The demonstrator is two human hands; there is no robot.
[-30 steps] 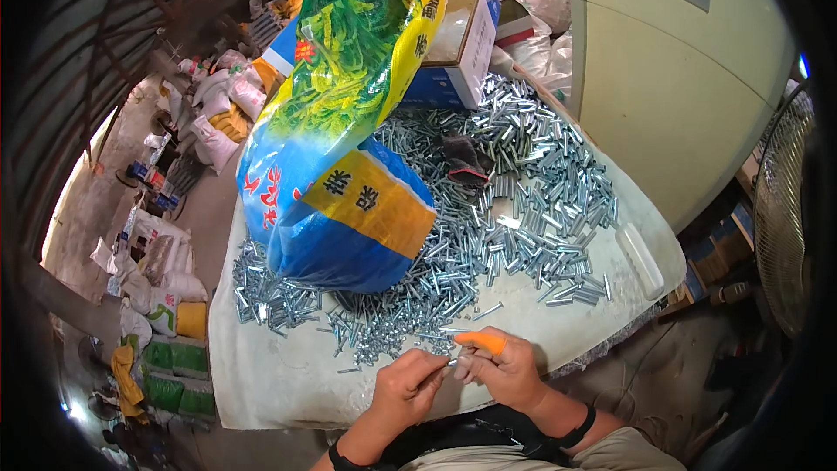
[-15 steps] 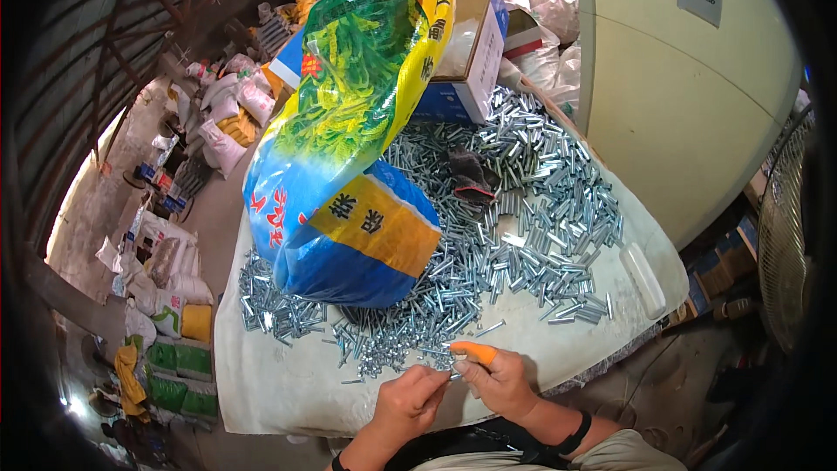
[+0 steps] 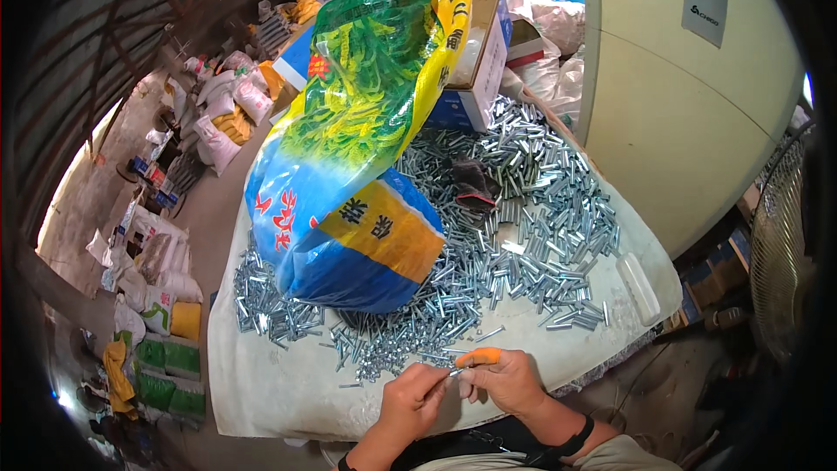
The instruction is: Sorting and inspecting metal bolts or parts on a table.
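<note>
Near the table's front edge, my left hand (image 3: 413,399) and my right hand (image 3: 507,381) meet, fingertips pinched together. Between them is a small silvery bolt (image 3: 456,372), partly hidden by the fingers; both hands grip it. An orange finger cover (image 3: 479,357) sits on my right index finger. Just beyond my fingers lies a heap of small bolts and nuts (image 3: 392,351), with one loose bolt (image 3: 490,332) off to its right. Farther back spreads a large pile of shiny metal sleeves (image 3: 558,235).
A blue, green and yellow printed plastic sack (image 3: 349,148) stands in the pile, with a dark glove (image 3: 473,185) beside it. Behind are a cardboard box (image 3: 475,78) and a tall cream cabinet (image 3: 680,105). A clear plastic strip (image 3: 639,288) lies right. Sacks (image 3: 161,253) line the left floor.
My right hand has turned, its fingers now bent more toward the left hand at the bolt. The whole view has shifted slightly; the pile and sack look the same.
</note>
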